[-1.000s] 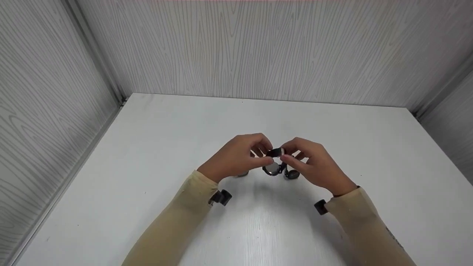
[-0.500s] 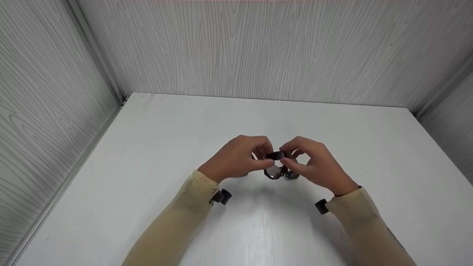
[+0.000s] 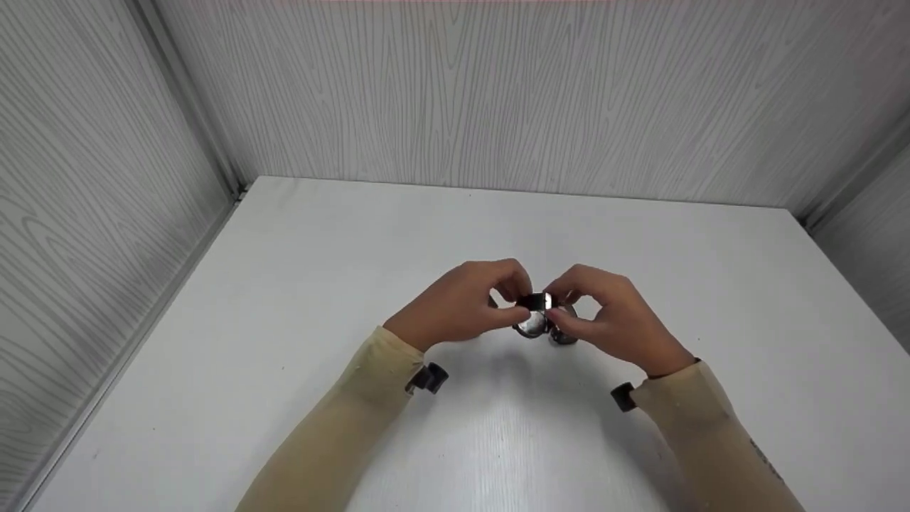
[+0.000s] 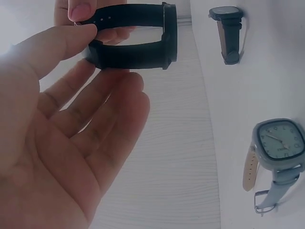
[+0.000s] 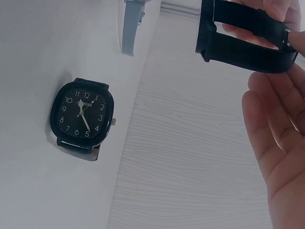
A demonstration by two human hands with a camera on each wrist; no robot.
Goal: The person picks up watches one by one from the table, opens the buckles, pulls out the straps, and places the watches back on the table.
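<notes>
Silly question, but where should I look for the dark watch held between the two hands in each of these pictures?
Head: the held watch is slightly right of and below centre, between the left hand and right hand.
Left wrist: at the top, mostly left of centre, its case toward the right.
Right wrist: at the top right, its case toward the left.
Shared landmark: the pale wood-grain wall shows in all three.

A panelled work booth (image 3: 298,78), it seems.
Wood-grain back panel (image 3: 498,107) at twelve o'clock, left panel (image 3: 85,163) at ten, right panel (image 3: 878,227) at two, walling in a white bench (image 3: 341,249); lab or workshop, I can't tell.
</notes>
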